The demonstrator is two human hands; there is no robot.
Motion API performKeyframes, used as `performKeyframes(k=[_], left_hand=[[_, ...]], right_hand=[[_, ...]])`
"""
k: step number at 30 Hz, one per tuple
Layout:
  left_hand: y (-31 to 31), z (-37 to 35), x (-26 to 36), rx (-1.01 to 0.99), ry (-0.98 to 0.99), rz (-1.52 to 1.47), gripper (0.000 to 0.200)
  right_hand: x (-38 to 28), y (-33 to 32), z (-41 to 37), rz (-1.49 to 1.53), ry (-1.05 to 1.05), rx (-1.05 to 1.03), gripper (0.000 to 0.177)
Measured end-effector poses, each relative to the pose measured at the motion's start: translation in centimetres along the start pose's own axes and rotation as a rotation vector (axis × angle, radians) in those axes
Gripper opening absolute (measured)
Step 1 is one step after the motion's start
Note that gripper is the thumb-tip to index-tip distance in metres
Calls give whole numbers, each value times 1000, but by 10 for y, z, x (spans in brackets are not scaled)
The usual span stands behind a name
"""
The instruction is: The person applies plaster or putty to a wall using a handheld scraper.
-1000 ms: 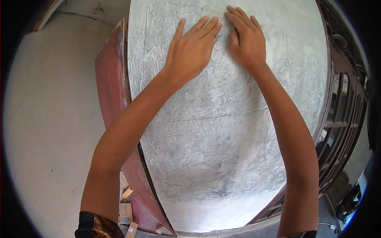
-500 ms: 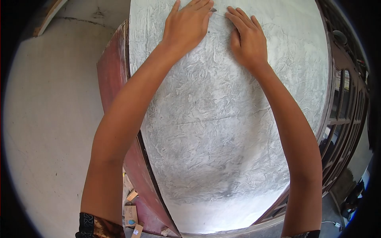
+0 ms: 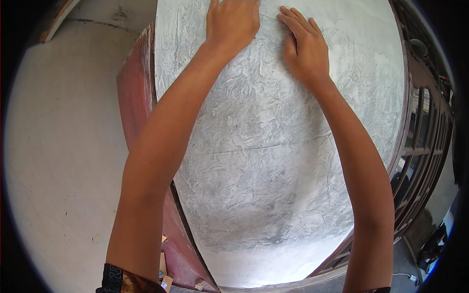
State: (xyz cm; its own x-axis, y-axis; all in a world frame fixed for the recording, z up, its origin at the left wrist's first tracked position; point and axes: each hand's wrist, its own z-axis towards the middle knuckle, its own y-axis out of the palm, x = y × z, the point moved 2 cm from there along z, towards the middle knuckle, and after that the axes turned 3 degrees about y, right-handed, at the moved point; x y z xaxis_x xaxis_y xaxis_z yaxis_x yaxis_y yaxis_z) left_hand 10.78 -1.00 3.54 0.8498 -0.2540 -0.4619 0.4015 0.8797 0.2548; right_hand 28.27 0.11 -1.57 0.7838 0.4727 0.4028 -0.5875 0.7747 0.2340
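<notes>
A rough plastered wall (image 3: 254,176), mottled grey and white, fills the middle of the view. At its upper part is my left hand (image 3: 233,24), with fingers curled in and their tips partly cut off by the top edge. Whatever it may hold is hidden. To its right, my right hand (image 3: 309,51) rests against the plaster with fingers stretched out and nothing visible in it. A thin line runs across the surface between the two hands.
A worn red wooden panel (image 3: 134,88) borders the wall on the left, beside a plain pale wall (image 3: 68,146). Dark-framed window panes (image 3: 415,141) stand at the right. Small cardboard boxes (image 3: 166,283) lie low at the left, and a white cable (image 3: 413,278) lies low at the right.
My left hand has turned and its fingers have curled in more. A small dark pointed tip seen beside its fingers earlier is now out of sight. My right hand has hardly moved.
</notes>
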Motion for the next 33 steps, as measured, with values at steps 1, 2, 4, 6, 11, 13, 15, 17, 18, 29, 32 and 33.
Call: performKeyframes(k=[1, 2, 4, 6, 11, 13, 15, 17, 18, 29, 32, 33], left_hand=[[-3, -13, 13, 4, 63, 39, 33], [-7, -30, 26, 8, 125, 78, 31], [-15, -56, 38, -15, 162, 21, 33], [-17, -49, 22, 3, 153, -9, 33], [1, 16, -16, 4, -2, -2, 36], [0, -14, 3, 33, 61, 52, 32], [-8, -40, 16, 59, 125, 112, 30], [-17, -52, 13, 71, 186, 50, 28], [-14, -36, 2, 64, 164, 62, 29], [-26, -52, 18, -44, 193, 85, 32], [-11, 0, -14, -54, 62, 40, 33], [-13, 17, -15, -23, 27, 15, 36]], right_hand=[[1, 0, 0, 4, -2, -3, 45], [1, 1, -1, 16, 3, 1, 45], [1, 0, -1, 27, 13, 15, 45], [0, 1, 0, -3, 14, 5, 45], [1, 1, -1, -13, 7, 3, 44], [1, 0, -1, -6, 8, 3, 44], [1, 1, -1, 8, 16, 7, 45], [2, 0, 0, 5, 22, 13, 45], [2, 1, 0, 5, 17, 3, 45], [2, 1, -1, 1, 67, -61, 47], [2, 3, -1, -4, 10, 11, 44], [2, 2, -1, -12, 10, 8, 44]])
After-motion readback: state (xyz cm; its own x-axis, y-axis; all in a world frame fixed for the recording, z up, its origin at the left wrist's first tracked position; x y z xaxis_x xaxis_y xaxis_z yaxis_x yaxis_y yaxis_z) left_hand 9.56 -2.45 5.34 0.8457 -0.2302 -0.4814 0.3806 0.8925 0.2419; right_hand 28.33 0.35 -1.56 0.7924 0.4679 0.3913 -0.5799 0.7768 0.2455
